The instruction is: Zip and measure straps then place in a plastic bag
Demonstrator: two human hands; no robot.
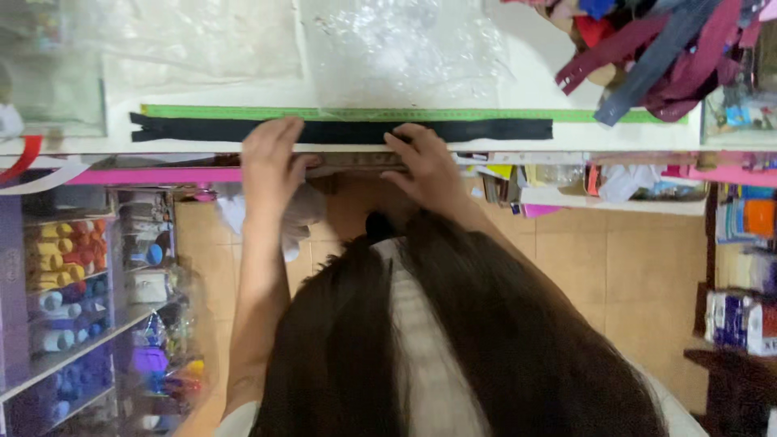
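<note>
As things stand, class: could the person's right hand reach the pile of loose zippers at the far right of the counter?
Probably yes. The right hand rests on the black zipper, and the bare counter between it and the pile of zippers shows nothing in the way.

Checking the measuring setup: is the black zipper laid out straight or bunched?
Straight: the black zipper lies flat along the green ruler, both hands pressing it.

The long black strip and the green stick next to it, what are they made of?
The black zipper under the left hand and right hand looks like matte woven cloth tape; its teeth are too small to tell. The green ruler seems smooth plastic or painted wood: flat, straight, slightly shiny.
</note>
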